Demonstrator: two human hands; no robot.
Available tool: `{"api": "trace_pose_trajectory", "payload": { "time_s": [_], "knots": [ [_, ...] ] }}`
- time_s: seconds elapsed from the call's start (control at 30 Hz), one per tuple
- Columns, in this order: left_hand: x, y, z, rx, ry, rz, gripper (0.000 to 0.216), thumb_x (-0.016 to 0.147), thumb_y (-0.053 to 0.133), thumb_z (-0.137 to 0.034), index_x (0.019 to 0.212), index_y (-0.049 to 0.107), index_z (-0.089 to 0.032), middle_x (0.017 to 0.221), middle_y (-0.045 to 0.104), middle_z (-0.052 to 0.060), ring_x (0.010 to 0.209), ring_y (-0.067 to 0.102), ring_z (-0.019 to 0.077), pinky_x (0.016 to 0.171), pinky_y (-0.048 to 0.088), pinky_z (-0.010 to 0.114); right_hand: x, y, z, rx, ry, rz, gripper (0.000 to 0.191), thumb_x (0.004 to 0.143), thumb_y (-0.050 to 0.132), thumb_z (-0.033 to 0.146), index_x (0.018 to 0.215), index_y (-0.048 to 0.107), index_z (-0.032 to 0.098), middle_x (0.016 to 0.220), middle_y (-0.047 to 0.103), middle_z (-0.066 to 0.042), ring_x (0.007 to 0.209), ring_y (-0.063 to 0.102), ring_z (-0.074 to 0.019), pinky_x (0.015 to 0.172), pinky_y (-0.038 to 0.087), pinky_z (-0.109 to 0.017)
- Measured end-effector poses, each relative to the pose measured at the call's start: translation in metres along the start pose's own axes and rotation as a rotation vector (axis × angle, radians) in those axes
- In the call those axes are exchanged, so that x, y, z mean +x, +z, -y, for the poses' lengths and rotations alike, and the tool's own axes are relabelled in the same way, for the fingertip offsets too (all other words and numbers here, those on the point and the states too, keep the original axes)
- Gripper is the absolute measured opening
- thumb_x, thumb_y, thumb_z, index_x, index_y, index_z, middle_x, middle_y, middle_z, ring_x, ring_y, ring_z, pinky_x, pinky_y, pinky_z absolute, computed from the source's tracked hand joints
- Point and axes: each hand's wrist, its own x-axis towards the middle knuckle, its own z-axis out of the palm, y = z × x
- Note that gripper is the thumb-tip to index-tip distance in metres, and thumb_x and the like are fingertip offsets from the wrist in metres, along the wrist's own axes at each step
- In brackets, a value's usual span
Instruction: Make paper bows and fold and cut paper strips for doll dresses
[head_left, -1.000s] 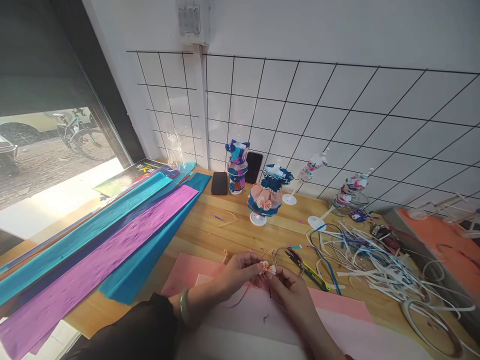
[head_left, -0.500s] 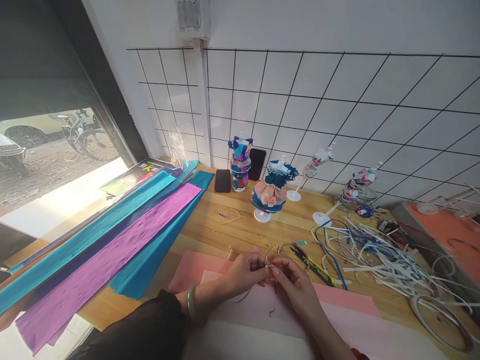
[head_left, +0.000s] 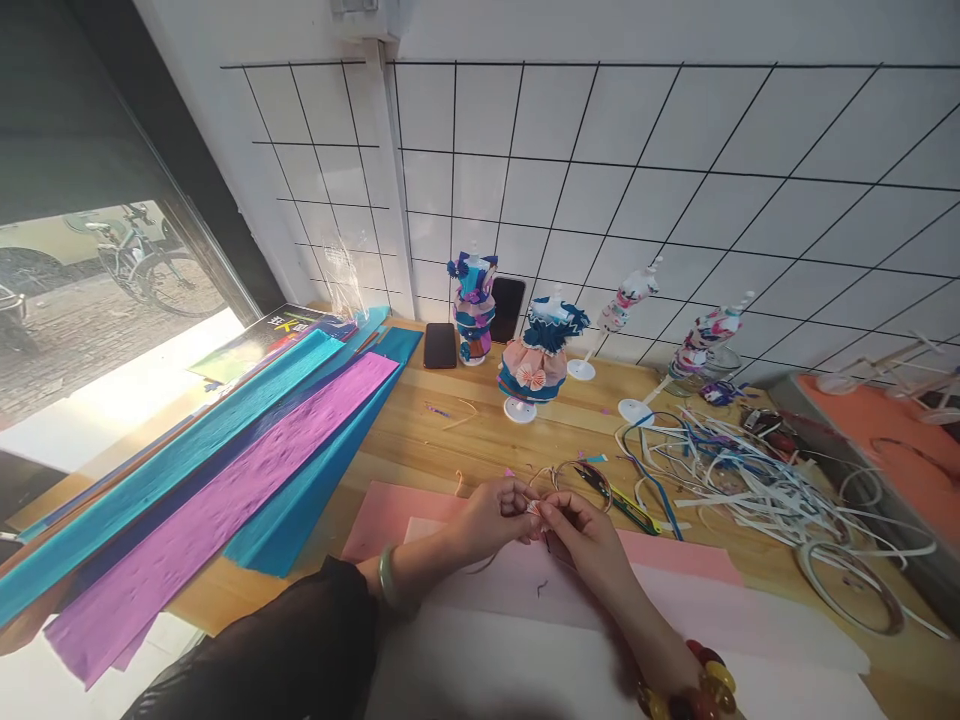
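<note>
your left hand [head_left: 491, 515] and right hand [head_left: 585, 535] both pinch the small pleated paper bow [head_left: 534, 508] over the pink sheet [head_left: 390, 505], mid-shaping, so i judge steady fingertip pressure comes next.

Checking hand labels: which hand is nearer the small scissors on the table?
Right. The right hand sits just below-left of the small scissors, a short gap apart. The left hand is farther left, beyond the small paper piece both hands pinch.
</note>
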Motion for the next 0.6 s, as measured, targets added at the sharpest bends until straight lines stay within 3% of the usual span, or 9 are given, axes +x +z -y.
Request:
{"api": "trace_pose_trajectory", "payload": {
  "time_s": [0.6],
  "knots": [
    [0.0003,0.0015,-0.0043,0.007,-0.026,0.017,0.044,0.061,0.075,-0.042,0.088,0.055,-0.013,0.059,0.058,-0.003,0.053,0.059,0.0096,0.055,0.050,0.023,-0.0008,0.0008,0.0032,-0.007,-0.028,-0.034,0.035,0.078,0.056,0.052,0.069,0.057,0.018,0.068,0.059,-0.003,0.065,0.053,-0.0155,0.064,0.044,-0.028]
  ]
}}
